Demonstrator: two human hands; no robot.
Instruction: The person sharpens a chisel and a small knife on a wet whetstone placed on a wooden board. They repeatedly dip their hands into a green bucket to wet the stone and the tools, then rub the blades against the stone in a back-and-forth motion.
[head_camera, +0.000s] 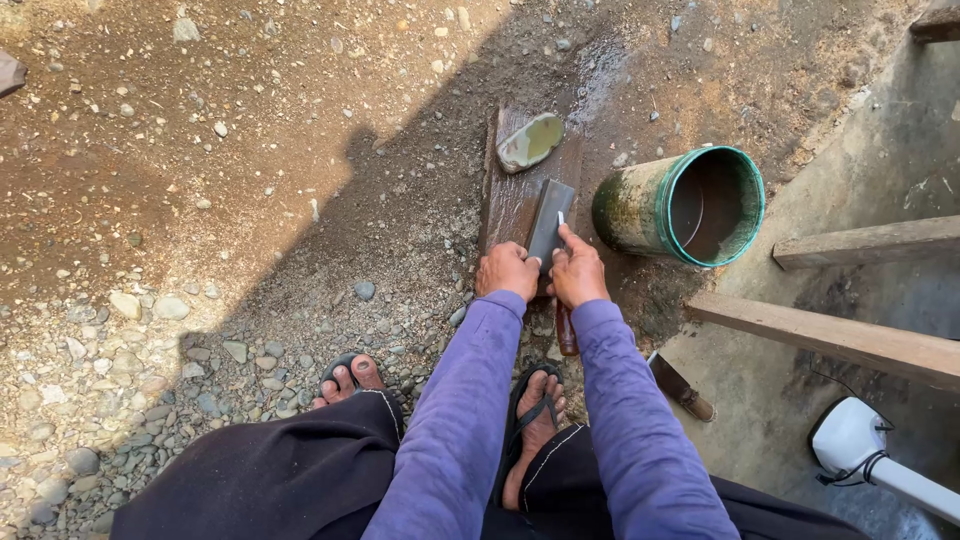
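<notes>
- Steel-grey blade (551, 222), flat and rectangular, lies on a wet wooden board (508, 200) set on the gravel, just ahead of our hands.
- Left hand (507, 271) rests on the near end of the blade, fingers curled down and pressing on it; we cannot tell whether they wrap its edge.
- Right hand (577, 272) presses the blade from the other side, forefinger stretched along it, the other fingers folded; below the wrist a brown handle (567, 330) shows, which we judge belongs to the blade, though the join is hidden.
- Progress, as we judge it: board and ground around it are dark with water, so the wetting is done and the blade is in working contact; no finished edge is visible, and how much is left we cannot tell.
- Count, work things: one blade, one board, one pale greenish stone (530, 141) at the far end of the board.
- Count, nearby: one green bucket (690, 205) lying on its side just right of the board, mouth toward us.
- Count, farther out: two timber rails (860, 340) on the concrete at right, one dark tool (682, 386) beside our right leg, one white object (850, 440) at the lower right.
- Count, own body: two hands, two sandalled feet (352, 378).
</notes>
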